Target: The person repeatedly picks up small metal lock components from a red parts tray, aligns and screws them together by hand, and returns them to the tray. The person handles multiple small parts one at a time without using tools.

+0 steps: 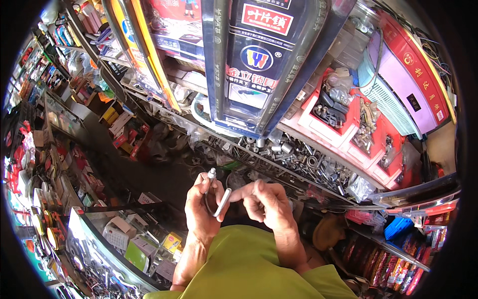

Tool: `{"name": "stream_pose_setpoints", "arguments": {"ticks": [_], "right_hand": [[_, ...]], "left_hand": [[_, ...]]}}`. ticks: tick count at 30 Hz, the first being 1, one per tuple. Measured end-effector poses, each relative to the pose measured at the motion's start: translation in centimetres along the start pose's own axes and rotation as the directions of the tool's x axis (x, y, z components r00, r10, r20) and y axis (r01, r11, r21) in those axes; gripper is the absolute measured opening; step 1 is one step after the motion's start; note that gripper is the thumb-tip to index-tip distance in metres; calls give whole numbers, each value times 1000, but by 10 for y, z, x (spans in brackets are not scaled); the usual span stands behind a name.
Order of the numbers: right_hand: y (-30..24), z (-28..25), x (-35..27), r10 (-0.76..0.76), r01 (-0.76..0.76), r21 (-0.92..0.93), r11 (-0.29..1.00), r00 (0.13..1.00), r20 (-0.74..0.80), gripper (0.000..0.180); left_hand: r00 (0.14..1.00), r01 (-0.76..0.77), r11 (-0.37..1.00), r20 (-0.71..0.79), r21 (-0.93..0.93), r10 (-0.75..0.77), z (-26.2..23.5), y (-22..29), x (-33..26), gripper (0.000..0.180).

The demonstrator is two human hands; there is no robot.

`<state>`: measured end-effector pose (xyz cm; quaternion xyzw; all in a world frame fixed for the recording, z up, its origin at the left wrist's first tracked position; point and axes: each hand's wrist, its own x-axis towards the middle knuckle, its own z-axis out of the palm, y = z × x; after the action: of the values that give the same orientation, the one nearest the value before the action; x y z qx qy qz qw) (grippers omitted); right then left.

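Note:
In front of my green shirt, my left hand (202,204) is closed round a silver metal part. A small cylindrical end (212,173) sticks up above its fingertips. The flat, pale bar (222,202) of the part leans out toward the right, with a dark curved gap between it and the palm. My fingers cover the middle, so its exact kind is unclear. Close on the right, my right hand (269,204) points its index finger at the upper end of the bar, touching or nearly touching it. Its other fingers are bent, and I see nothing held in them.
Ahead, a shelf trough (311,160) is heaped with loose metal parts. Behind it stands a dark blue printed display panel (254,74). Red bins (334,112) of hardware sit at the right. A glass case (107,249) with small boxes is at the lower left.

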<state>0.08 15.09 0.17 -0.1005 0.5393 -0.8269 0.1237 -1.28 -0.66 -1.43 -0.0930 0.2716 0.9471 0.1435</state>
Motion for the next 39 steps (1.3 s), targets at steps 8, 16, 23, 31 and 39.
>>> {"name": "stream_pose_setpoints", "arguments": {"ticks": [8,16,23,31,39], "right_hand": [[6,20,8,47,-50,-45,998,997,-56,54],[2,4,3,51,-53,-14,998,991,-123,57],[2,16,8,90,-89,32,995,996,-26,56],[5,10,10,145,-132,78,988,970,-195,56],[62,-26,21,265,90,537,839,794,-548,21]], "left_hand": [[995,34,994,-102,102,-24,3,-6,-4,23],[998,-53,997,-24,61,55,-6,1,2,21],[995,-43,993,-83,114,53,-2,-2,-1,19],[991,-96,981,-78,171,111,1,11,0,23],[987,-129,955,-61,266,150,1,8,1,36]]}}
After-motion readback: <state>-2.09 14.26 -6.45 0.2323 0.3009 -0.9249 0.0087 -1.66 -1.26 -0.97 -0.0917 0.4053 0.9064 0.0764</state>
